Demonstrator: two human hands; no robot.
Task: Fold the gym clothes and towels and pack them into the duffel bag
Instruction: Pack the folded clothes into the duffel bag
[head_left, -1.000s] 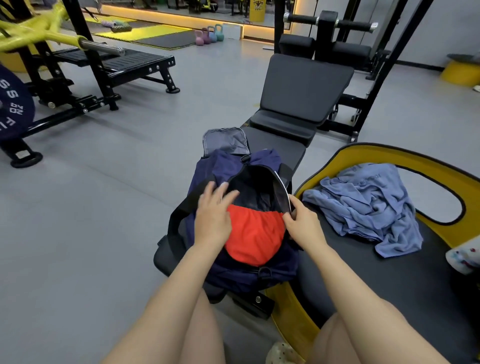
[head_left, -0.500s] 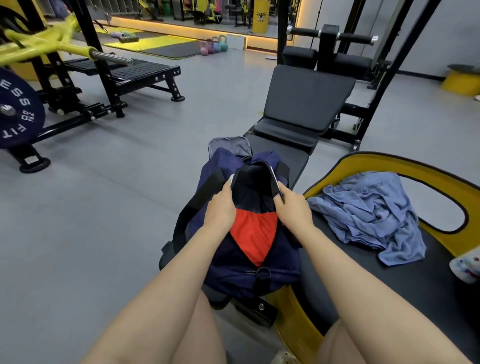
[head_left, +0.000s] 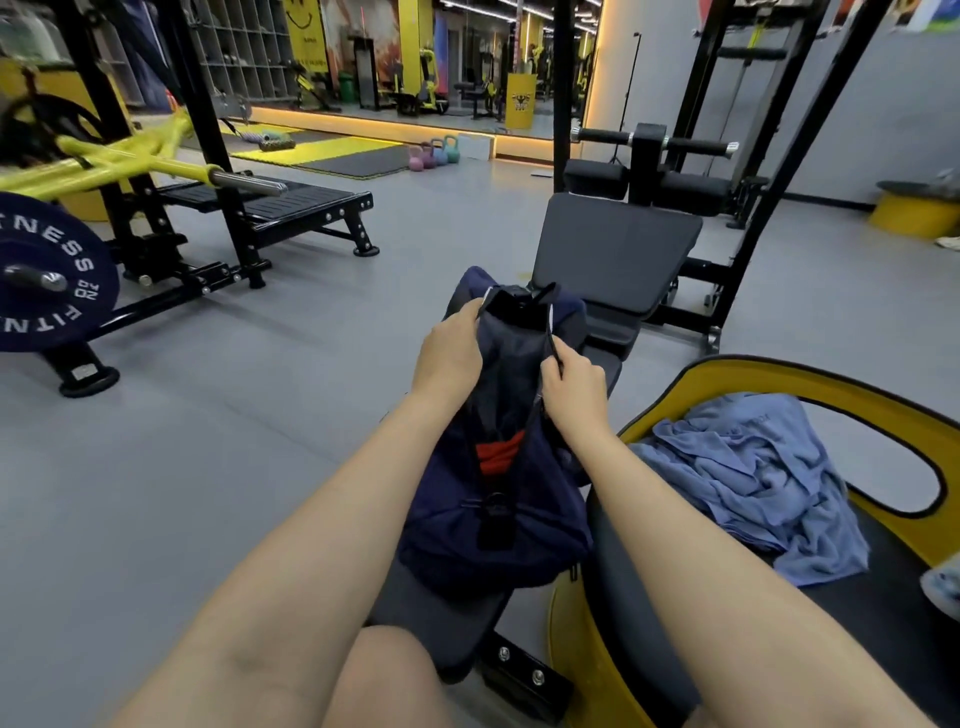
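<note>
**Across the bench: bag mouth closing over the red garment**

On the black padded gym bench (head_left: 613, 249), lying lengthwise: navy fabric duffel bag (head_left: 493, 530), long axis running away from the person toward the raised backrest, buckled end nearest, open mouth facing up and away. Compared with a second ago, narrowing sharply: then a broad patch of orange-red folded garment (head_left: 496, 454) showing, now only a sliver between the drawn-together edges. Gripping the left rim of the opening, left hand (head_left: 449, 353), fingers curled over the fabric; pinching the right edge or its dark strap, right hand (head_left: 574, 387), clenched round it. Judging from this: one garment packed, mouth being pulled shut or lifted. Lying crumpled and unfolded on the yellow-rimmed black seat (head_left: 779, 384) just beside the bag, blue towel-like cloth (head_left: 748, 473), so probably too soon for closing up
</note>
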